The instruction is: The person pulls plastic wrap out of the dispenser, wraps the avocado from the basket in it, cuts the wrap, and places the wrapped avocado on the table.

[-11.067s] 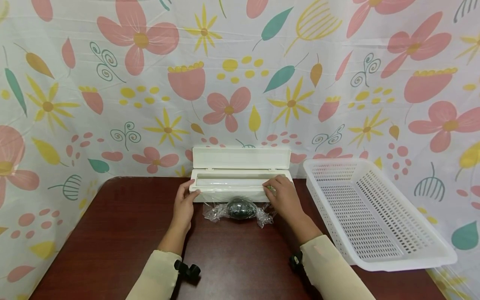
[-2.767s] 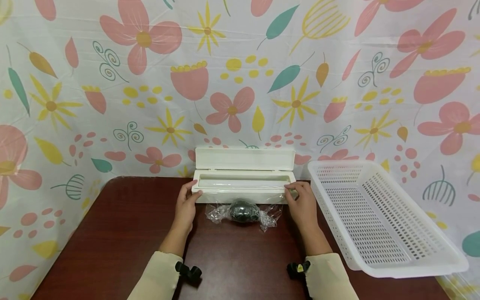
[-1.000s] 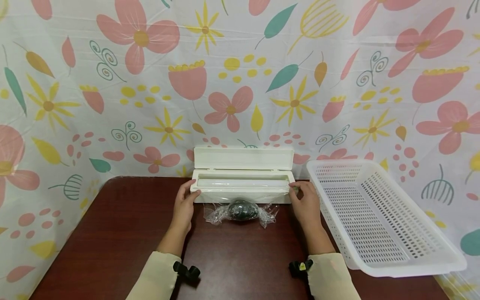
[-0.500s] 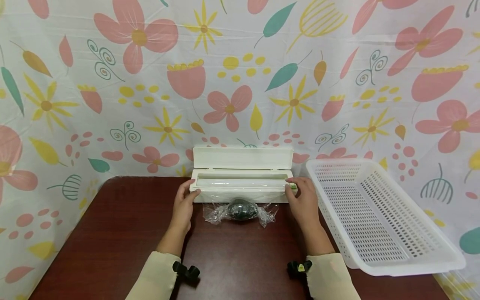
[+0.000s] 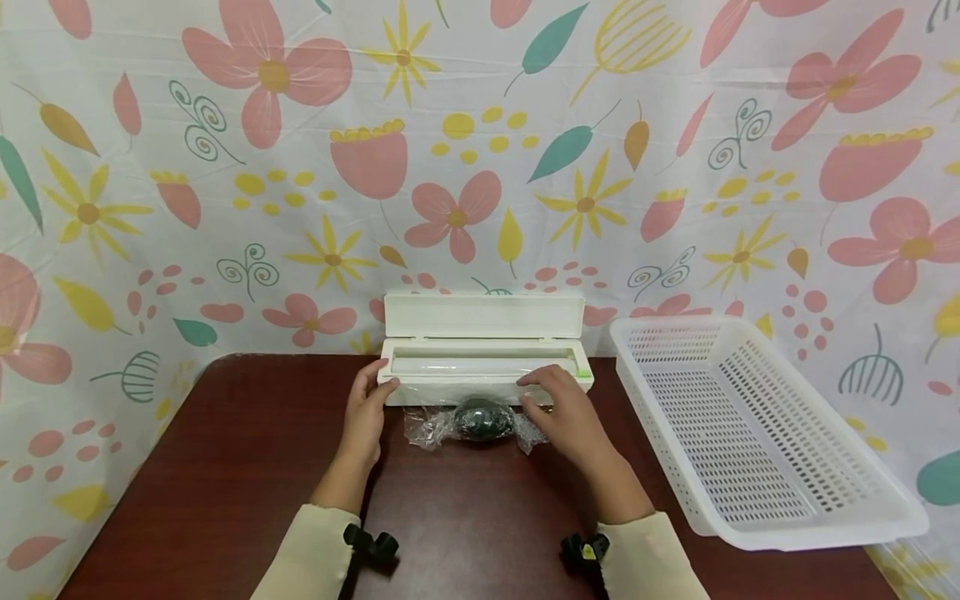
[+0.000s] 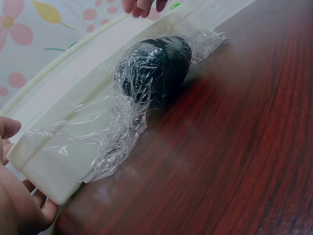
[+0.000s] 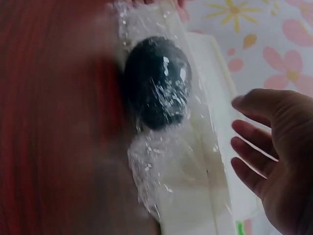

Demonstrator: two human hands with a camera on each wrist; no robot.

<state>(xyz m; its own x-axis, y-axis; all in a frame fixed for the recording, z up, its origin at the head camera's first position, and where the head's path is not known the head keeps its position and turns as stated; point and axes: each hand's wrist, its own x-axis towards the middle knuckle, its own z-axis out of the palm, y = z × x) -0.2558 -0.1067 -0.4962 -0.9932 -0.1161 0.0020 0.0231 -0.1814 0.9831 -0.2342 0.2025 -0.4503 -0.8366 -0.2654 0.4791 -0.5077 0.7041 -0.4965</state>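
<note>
A white cling film dispenser (image 5: 450,390) stands with its lid raised, a film roll (image 5: 465,367) inside. My left hand (image 5: 366,412) grips its left end, thumb and fingers around the corner. In front lies a dark, egg-shaped object, perhaps an avocado (image 5: 483,419), wrapped in cling film (image 6: 117,142) with crumpled ends; film still runs from it up to the dispenser. My right hand (image 5: 566,412) hovers by the dispenser's front right, its fingers spread and loosely bent, holding nothing in the right wrist view (image 7: 283,152). A green slider (image 5: 583,373) sits at the dispenser's right end.
A white perforated basket (image 5: 678,433) stands to the right, near the dispenser's right end. Behind the dark wooden table (image 5: 225,483) hangs a flower-patterned cloth (image 5: 300,250), close to the raised lid.
My right hand has let go of the green slider at the dispenser's right end and moved left, toward the wrapped object. The left hand keeps its grip.
</note>
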